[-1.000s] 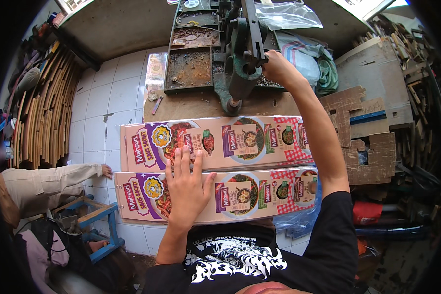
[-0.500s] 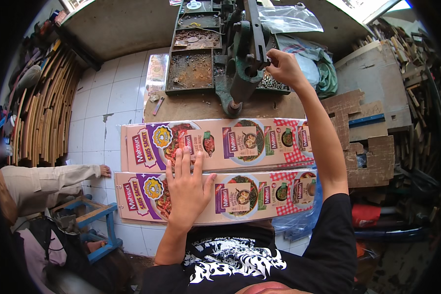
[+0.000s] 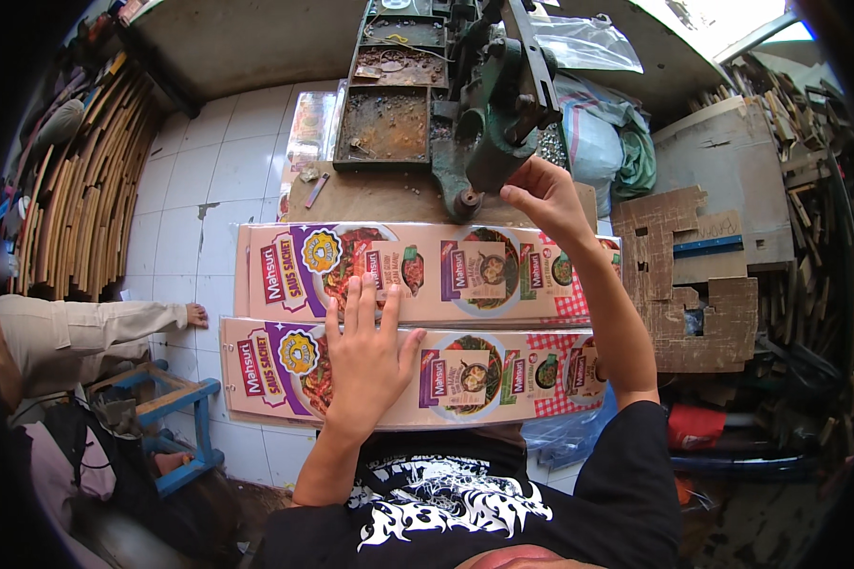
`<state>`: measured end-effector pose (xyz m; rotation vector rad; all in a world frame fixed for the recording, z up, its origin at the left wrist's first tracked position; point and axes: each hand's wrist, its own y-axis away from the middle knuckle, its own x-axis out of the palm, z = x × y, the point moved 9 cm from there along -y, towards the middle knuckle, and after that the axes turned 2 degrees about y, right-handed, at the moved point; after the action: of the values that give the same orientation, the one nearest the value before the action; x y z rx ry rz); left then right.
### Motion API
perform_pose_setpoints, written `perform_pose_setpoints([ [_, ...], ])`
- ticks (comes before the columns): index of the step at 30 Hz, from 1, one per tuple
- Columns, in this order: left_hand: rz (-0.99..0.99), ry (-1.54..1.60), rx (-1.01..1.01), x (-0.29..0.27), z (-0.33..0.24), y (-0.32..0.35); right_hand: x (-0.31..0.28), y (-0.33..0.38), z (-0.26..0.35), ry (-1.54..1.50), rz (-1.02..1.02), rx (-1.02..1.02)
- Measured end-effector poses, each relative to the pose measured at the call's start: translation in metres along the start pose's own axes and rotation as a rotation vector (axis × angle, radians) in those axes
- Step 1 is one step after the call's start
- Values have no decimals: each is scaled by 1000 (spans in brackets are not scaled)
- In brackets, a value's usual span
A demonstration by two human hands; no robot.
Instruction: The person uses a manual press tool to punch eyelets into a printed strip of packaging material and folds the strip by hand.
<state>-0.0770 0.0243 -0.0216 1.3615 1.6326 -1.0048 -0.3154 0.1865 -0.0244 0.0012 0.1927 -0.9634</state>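
Two long printed cardboard panels (image 3: 427, 270), beige with food pictures, lie one beyond the other in front of me. My left hand (image 3: 362, 365) rests flat and open, its palm over the nearer panel (image 3: 489, 384) and its fingertips on the farther one. A dark green hand press (image 3: 501, 147) stands beyond the panels on a brown board. My right hand (image 3: 548, 204) is beside the press's lower cylinder, thumb and fingers drawn together. Whatever they hold, if anything, is too small or hidden to make out.
A compartment tray (image 3: 386, 123) with small metal bits stands left of the press. Plastic bags (image 3: 593, 133) lie to its right. Cardboard sheets (image 3: 85, 180) lean at the far left. A person's beige-clothed limb (image 3: 85, 327) reaches in above a blue stool (image 3: 190, 408). Cut cardboard (image 3: 683, 341) lies right.
My right hand has come nearer, from the small parts beside the press to its lower cylinder. My left hand stays on the panels. The view has shifted slightly.
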Motion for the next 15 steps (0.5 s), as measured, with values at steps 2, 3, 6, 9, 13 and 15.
perform_pose_setpoints([
  [2, 1, 1, -1, 0, 0, 0, 7, 3, 3, 1, 23, 9],
  [3, 3, -1, -4, 1, 1, 0, 10, 3, 1, 1, 24, 11],
  [6, 9, -1, -3, 1, 0, -1, 18, 4, -1, -41, 37, 24],
  [9, 14, -5, -9, 1, 2, 0, 25, 4, 2, -7, 16, 7],
  [13, 13, 5, -11, 1, 2, 0, 26, 2, -5, 128, 7, 8],
  [15, 11, 7, -9, 1, 2, -1, 25, 1, -3, 215, 1, -18],
])
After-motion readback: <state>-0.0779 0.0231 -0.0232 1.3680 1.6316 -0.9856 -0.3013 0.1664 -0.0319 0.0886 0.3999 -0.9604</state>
